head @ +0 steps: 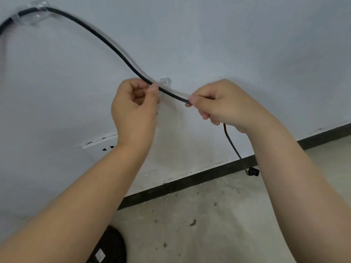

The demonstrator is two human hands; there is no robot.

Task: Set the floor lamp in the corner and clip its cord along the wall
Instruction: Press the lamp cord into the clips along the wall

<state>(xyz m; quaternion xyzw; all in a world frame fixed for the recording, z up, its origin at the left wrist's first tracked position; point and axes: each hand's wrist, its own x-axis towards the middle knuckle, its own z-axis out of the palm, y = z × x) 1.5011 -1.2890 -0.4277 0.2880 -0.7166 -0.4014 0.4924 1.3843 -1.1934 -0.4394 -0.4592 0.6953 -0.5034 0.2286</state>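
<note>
The lamp's black cord (106, 41) runs along the pale wall from a clear clip (38, 11) at the top left, curving down to my hands. My left hand (135, 111) pinches the cord just left of a second clear clip (164, 81) stuck on the wall. My right hand (226, 105) pinches the cord a little further right and lower. The stretch between my hands passes just below that clip, apart from it. Past my right hand the cord hangs down to a black plug (253, 171) near the floor. The lamp's round black base (112, 245) shows at the bottom.
A dark baseboard (190, 180) runs along the foot of the wall. A white wall socket plate (100, 142) sits below my left wrist. The floor (199, 224) is bare grey concrete with small specks of debris.
</note>
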